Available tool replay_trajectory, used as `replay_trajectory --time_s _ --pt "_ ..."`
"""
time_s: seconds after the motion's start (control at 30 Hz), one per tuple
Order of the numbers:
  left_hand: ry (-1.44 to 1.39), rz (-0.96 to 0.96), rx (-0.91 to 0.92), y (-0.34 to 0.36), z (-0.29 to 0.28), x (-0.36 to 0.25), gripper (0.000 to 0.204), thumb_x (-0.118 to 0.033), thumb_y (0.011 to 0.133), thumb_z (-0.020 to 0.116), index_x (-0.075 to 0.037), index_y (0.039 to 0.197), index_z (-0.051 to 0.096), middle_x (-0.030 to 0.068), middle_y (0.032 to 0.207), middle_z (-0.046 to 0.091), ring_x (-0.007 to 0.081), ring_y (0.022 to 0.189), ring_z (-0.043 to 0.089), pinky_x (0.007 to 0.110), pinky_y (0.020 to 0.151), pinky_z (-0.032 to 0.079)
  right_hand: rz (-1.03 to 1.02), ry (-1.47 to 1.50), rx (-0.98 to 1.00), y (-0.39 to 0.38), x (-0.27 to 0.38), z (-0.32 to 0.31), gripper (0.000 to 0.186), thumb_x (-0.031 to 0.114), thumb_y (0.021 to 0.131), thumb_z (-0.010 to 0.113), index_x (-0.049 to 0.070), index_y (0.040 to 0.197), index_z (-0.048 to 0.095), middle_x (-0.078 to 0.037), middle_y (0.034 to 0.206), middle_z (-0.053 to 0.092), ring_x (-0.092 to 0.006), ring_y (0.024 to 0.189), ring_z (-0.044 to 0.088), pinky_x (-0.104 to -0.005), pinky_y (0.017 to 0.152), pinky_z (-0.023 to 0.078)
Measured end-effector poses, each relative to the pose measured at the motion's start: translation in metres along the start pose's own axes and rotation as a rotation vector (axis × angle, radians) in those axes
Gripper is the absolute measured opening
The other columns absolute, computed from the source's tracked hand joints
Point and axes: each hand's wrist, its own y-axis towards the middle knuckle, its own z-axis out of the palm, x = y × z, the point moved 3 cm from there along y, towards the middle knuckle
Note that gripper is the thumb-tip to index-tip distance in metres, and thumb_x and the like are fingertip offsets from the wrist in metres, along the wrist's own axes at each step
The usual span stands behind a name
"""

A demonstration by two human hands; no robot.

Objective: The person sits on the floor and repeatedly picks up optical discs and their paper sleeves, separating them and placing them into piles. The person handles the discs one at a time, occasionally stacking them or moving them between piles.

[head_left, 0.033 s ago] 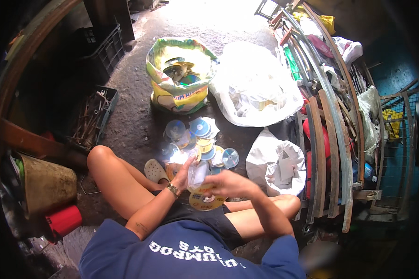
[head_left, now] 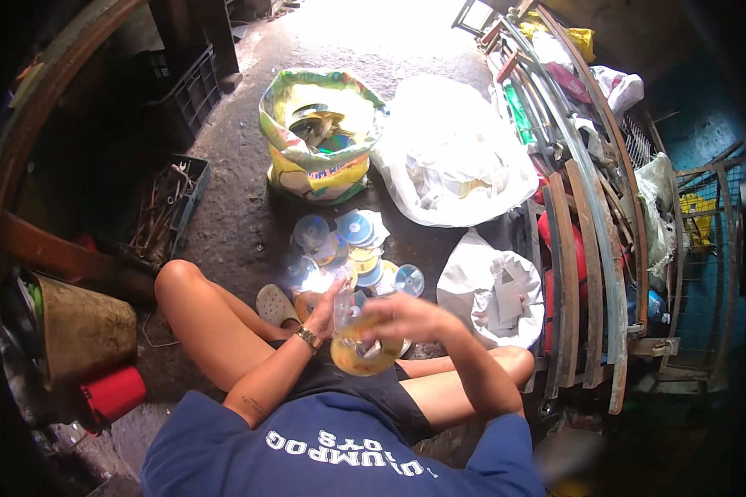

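Note:
My left hand is closed on a clear plastic sleeve in front of my lap. Just below the sleeve, a yellow disc lies tilted, with my right hand gripping its upper edge; the fingers are partly blurred. Ahead of my hands, a loose pile of discs, some blue and silver and some yellow, is spread on the floor. Behind the pile stands an open printed yellow-green sack with discs inside.
A large white translucent bag of clear plastic stands right of the printed sack. Nearer is a white sack holding pale flat pieces. Wooden and metal frames line the right. At left are a crate of metal tools and a red container.
The yellow disc has shifted slightly left and its angle has changed under my right hand. The plastic sleeve looks flatter in my left hand, which has barely moved.

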Motion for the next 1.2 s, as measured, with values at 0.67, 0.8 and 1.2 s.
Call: replay_trajectory --time_s 0.67,0.8,1.2 --pt "0.450 0.188 -0.423 0.029 -0.041 0.003 0.093 -0.067 0.092 0.066 -0.006 0.157 0.039 0.0166 0.160 0.043 0.0321 0.145 0.041 0.052 0.112 0.040 -0.086 0.904 -0.928 0.007 -0.149 -0.016 0.035 0.017 0.096 0.073 0.001 0.126 0.065 -0.012 0.110 0.074 -0.0171 0.090 0.073 -0.0279 0.069 0.058" --pt "0.749 -0.027 -0.483 0.063 -0.092 0.012 0.092 -0.056 0.086 0.075 -0.007 0.156 0.040 0.0222 0.160 0.041 0.0387 0.147 0.039 0.057 0.108 0.043 0.140 0.595 -0.936 -0.030 -0.122 -0.048 0.047 0.020 0.099 0.072 0.000 0.138 0.057 -0.012 0.115 0.072 -0.0131 0.083 0.069 -0.0238 0.064 0.054" --pt "1.934 -0.224 -0.476 0.121 -0.209 -0.036 0.133 -0.062 0.058 0.089 -0.031 0.166 0.019 0.0128 0.172 0.015 0.0484 0.154 0.021 0.072 0.113 0.033 0.555 0.736 -0.973 -0.095 -0.139 0.120 0.039 0.021 0.100 0.072 0.008 0.135 0.065 -0.005 0.110 0.072 -0.0081 0.085 0.067 -0.0224 0.068 0.052"
